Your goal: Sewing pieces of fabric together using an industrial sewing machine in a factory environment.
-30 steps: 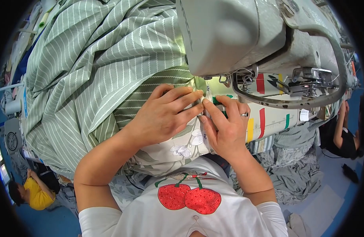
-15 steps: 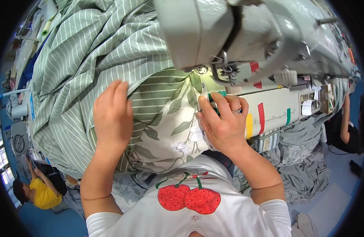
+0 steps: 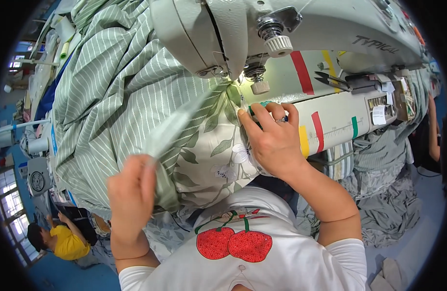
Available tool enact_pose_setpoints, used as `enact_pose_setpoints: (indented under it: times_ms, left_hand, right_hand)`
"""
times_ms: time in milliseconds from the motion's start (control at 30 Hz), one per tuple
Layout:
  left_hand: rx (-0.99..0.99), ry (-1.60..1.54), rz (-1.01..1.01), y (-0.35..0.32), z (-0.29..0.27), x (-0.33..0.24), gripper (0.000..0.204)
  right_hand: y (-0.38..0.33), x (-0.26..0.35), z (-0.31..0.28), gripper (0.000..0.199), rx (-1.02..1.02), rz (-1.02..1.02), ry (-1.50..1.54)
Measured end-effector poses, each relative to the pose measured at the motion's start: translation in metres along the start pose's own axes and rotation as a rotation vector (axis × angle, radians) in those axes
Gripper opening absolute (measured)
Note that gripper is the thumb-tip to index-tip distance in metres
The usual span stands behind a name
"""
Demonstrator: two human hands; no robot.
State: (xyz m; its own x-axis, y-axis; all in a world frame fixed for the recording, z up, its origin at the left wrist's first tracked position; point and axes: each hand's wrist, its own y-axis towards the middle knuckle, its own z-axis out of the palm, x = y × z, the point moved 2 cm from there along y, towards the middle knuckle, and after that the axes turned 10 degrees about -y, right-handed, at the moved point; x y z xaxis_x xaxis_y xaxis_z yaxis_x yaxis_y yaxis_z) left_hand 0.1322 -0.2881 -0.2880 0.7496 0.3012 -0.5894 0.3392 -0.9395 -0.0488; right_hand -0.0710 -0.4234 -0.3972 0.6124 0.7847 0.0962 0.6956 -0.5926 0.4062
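We have the leaf-print fabric [image 3: 209,150] spread under the sewing machine [image 3: 262,34] on the worktop [image 3: 330,121]; it looks light and limp — likely to slip; left hand [image 3: 131,194] fingers pinch its folded edge, right hand [image 3: 272,140] fingers press flat by the needle.

One sewing machine [image 3: 301,34], two hands, two fabrics: striped [image 3: 112,97], leaf-print [image 3: 209,155].

The fabric [image 3: 136,97] is heaped over the surface's left side, its edge running under the sewing machine [image 3: 291,34] at the far edge. Scissors [image 3: 332,80] lie right of the needle.
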Motion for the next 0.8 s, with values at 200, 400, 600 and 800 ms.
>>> enact_pose_setpoints:
  times_ms: [200,400,600,800]
  left_hand:
    - [0.805,-0.738,-0.094,0.001,0.059,-0.056,0.018]
    - [1.168,-0.8,0.063,0.003,0.092,-0.054,0.011]
    - [0.149,-0.02,0.646,0.062,0.081,-0.018,0.028]
    - [0.079,0.091,0.766,0.076,0.119,0.004,0.032]
  right_hand:
    - [0.0,0.001,-0.001,0.034,0.024,0.0,0.013]
    - [0.0,0.001,-0.001,0.034,0.059,0.013,0.013]
    - [-0.001,0.001,0.0,0.034,0.056,0.016,0.019]
    - [0.0,0.001,0.001,0.033,0.061,0.012,0.022]
